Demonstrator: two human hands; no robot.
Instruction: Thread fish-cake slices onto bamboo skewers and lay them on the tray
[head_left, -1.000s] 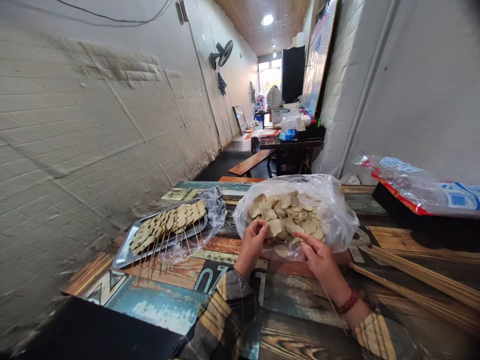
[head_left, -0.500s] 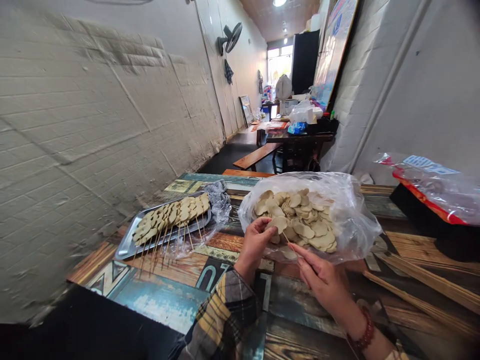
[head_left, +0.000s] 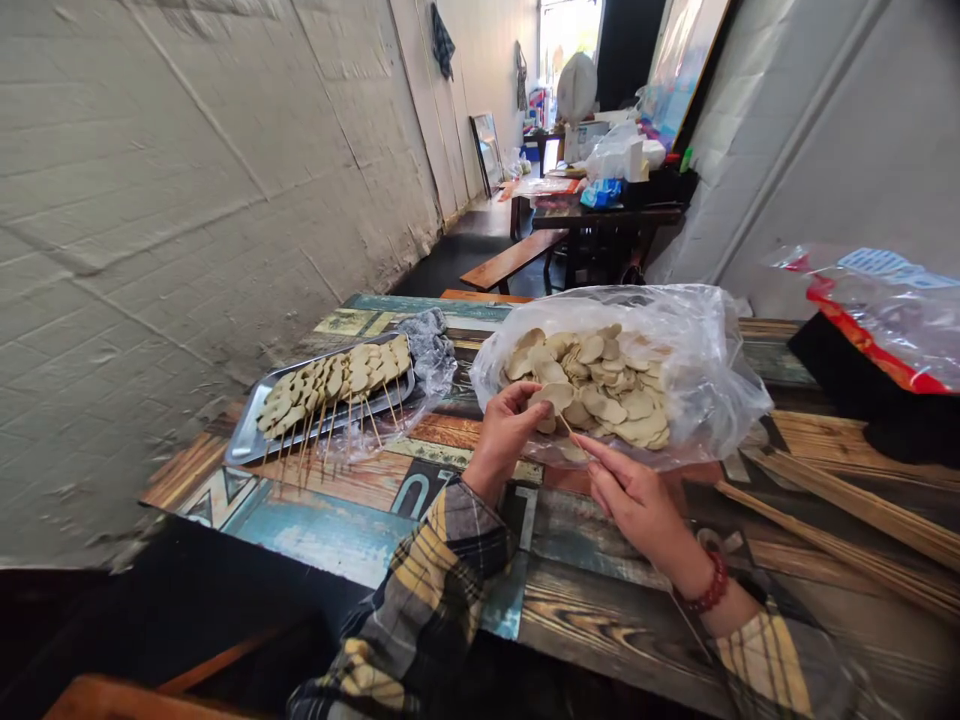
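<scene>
Between the thumb and fingers of my left hand (head_left: pixel 506 430) is a thin, pale, round food slice (head_left: pixel 556 396), held at the near edge of an open plastic bag (head_left: pixel 720 390). My right hand (head_left: pixel 630 495) pinches a thin wooden skewer (head_left: pixel 565 425), whose upper end meets the slice; whether it pierces through I cannot tell. Inside the bag lies a heap of similar loose slices (head_left: pixel 615 385). To the left, a metal tray (head_left: pixel 244 435) bears several skewers threaded with slices (head_left: pixel 330 385), their bare sticks pointing toward me over the tray's rim.
Bundles of bare wooden skewers (head_left: pixel 847 540) lie on the patterned table (head_left: pixel 322 530) at right. Behind them stands a black box with red-edged plastic packaging (head_left: pixel 885 340). Crumpled plastic (head_left: pixel 431 350) sits beside the tray. A wooden bench (head_left: pixel 514 258) and a cluttered table (head_left: pixel 607 215) are farther back.
The view has tilted downward, so the table things appear higher. My hands keep the same hold on the slice and the skewer, with little visible movement.
</scene>
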